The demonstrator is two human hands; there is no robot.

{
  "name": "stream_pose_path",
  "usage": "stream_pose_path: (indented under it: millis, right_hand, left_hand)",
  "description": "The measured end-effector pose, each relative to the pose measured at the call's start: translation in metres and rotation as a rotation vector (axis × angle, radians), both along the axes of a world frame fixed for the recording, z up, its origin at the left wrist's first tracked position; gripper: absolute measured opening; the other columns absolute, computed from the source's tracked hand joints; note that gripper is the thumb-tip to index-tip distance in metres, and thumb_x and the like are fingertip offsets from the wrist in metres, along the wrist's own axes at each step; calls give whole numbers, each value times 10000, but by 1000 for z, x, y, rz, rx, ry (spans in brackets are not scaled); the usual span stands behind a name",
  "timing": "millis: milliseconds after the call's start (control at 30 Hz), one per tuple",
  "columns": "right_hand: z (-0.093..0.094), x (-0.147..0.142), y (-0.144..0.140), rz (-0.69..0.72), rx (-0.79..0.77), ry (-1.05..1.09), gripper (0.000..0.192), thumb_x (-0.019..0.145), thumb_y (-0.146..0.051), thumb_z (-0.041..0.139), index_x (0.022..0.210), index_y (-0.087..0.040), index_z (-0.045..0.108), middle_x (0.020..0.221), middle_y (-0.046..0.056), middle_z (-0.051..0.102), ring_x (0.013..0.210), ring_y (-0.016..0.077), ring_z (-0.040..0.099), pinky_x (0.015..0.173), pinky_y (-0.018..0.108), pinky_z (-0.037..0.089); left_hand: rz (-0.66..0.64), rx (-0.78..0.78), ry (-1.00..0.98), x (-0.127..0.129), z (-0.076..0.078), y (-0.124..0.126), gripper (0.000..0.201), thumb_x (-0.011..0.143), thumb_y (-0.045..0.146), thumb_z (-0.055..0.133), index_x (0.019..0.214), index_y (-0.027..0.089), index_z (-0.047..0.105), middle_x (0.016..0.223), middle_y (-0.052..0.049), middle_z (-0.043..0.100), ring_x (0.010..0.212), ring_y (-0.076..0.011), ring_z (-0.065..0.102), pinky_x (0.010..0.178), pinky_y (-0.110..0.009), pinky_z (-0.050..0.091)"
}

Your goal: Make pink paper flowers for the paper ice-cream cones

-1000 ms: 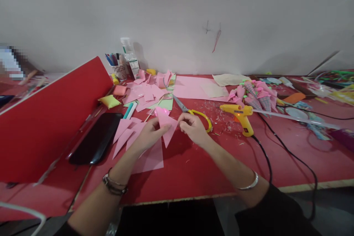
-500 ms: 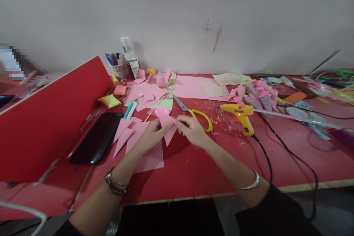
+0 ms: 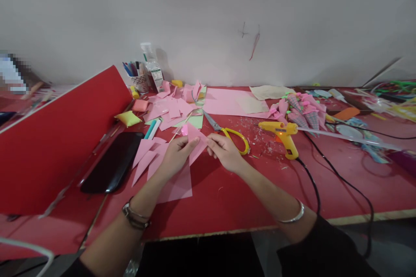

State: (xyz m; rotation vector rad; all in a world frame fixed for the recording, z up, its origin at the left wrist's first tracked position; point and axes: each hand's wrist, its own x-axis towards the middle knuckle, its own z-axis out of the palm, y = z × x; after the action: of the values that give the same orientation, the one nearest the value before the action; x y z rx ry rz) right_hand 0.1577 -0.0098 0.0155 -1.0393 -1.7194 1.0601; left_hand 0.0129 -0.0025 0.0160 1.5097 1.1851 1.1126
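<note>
A: What do we hold?

B: One pink paper piece [image 3: 196, 140], flat and matte, folded with a sharp corner, raised just above the red table [image 3: 227, 199]. Our left hand [image 3: 173, 156] pinches its left edge between thumb and fingers; our right hand [image 3: 225, 151] pinches its right edge with closed fingertips.

A: And under our hands?

B: We count about three pink triangles [image 3: 146, 156] fanned out beside the left hand, and one larger pink sheet [image 3: 177, 186] lying flat beneath the wrist.

A: Tools nearby?

B: One pair of yellow-handled scissors [image 3: 227, 132] just behind the right hand, blades pointing away. One yellow glue gun [image 3: 281, 134] stands further right, its black cord [image 3: 325, 177] trailing off the table edge.

A: To the left?

B: One black phone [image 3: 112, 162] lies face up beside the triangles, near a slanted red board [image 3: 55, 138].

A: Further back?

B: A heap of pink scraps [image 3: 172, 106], too many to count, one cup of pens [image 3: 138, 78], and a cluster of paper cones [image 3: 300, 110] at the right.
</note>
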Motion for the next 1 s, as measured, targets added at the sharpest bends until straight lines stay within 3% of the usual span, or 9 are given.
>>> stream_pose_path:
  millis: [100, 167, 300, 433, 633, 767, 867, 1000]
  right_hand:
    - [-4, -1, 1, -13, -54, 38, 231, 810, -331, 363, 649, -182, 435, 539, -43, 454, 435, 56, 400, 451, 199, 338]
    - [-5, 0, 1, -24, -20, 72, 155, 792, -311, 413, 813, -179, 493, 683, -7, 524, 537, 76, 477, 509, 210, 395]
    - [-2, 3, 0, 21, 147, 49, 409, 721, -258, 558, 1110, -214, 441, 1024, 55, 521, 879, 139, 516, 758, 281, 431]
    - [3, 5, -2, 74, 262, -49, 309, 695, -273, 611, 990, -212, 541, 1006, 53, 556, 942, 164, 506, 825, 321, 408]
    - [4, 5, -1, 64, 233, -45, 248, 692, -291, 615, 914, -187, 581, 915, 45, 585, 860, 149, 530, 783, 306, 417]
    - [3, 5, 0, 42, 209, -20, 125, 737, -293, 555, 783, -183, 592, 794, 23, 595, 750, 127, 536, 708, 275, 421]
    - [1, 4, 2, -34, 156, 7, 124, 744, -270, 534, 669, -174, 554, 685, 1, 571, 664, 110, 522, 644, 249, 412]
    - [-2, 2, 3, -93, 58, 102, 104, 717, -261, 551, 687, -173, 504, 643, -22, 524, 605, 89, 493, 574, 220, 396]
  left_hand:
    - [-10, -31, -29, 0, 0, -1, 367, 659, 436, 557, 452, 166, 420, 445, 44, 380, 484, -96, 376, 465, -212, 329]
    - [-10, -64, -50, 0, 1, -2, 368, 657, 456, 547, 467, 170, 413, 458, 45, 384, 492, -99, 379, 476, -215, 333]
    - [55, -151, -41, -1, 0, -3, 345, 686, 477, 486, 521, 179, 427, 497, 41, 406, 532, -115, 394, 504, -224, 332]
    - [134, -202, -41, -2, -1, -2, 302, 665, 446, 485, 527, 182, 440, 522, 26, 451, 565, -135, 418, 523, -239, 338]
    - [147, -167, -74, -1, -3, -1, 271, 647, 387, 443, 467, 205, 354, 451, 45, 347, 487, -121, 352, 456, -235, 289]
    - [164, -151, -54, -3, -8, -1, 215, 627, 339, 460, 472, 201, 401, 458, 43, 373, 499, -124, 374, 460, -229, 298]
    - [52, -127, -34, -1, -8, -2, 237, 640, 309, 421, 436, 200, 369, 430, 43, 359, 469, -118, 363, 448, -226, 302]
    - [-97, -72, -6, 2, -1, -5, 281, 654, 319, 412, 410, 195, 349, 430, 32, 381, 462, -113, 352, 451, -226, 312]
